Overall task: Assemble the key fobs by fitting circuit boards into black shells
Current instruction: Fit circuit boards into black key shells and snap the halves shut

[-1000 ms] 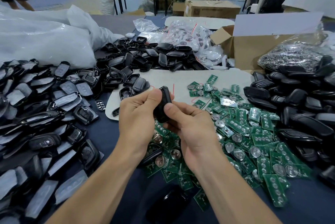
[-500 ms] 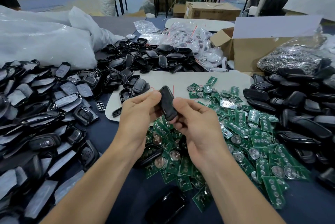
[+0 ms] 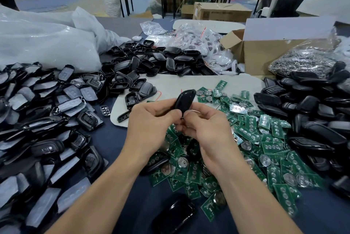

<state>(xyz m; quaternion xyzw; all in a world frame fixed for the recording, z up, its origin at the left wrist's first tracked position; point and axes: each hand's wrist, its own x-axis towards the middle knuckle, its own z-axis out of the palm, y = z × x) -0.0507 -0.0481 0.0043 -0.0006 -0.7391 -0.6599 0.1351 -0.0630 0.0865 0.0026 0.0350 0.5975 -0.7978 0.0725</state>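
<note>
- Dark blue cloth covers the worktable (image 3: pixel 117 144), heaped with parts in a warehouse room with folding tables behind.
- One black shell (image 3: pixel 185 101) is held up over the green circuit boards (image 3: pixel 251 135), with its rounded back towards the camera.
- The left hand (image 3: pixel 151 120) pinches the shell's lower half between its thumb and curled fingers. The right hand (image 3: pixel 208 129) has its fingers curled in and its thumb tip pressed to the shell's bottom edge.
- A second ago the shell stood nearly edge-on between the hands. Now its top leans right and the thumbs meet beneath it.
- This looks like squeezing the fob closed, though I cannot tell whether a board sits inside.
- The pile of shells (image 3: pixel 312 105) on the right and another black shell (image 3: pixel 174 213) near the front edge are as before.
</note>
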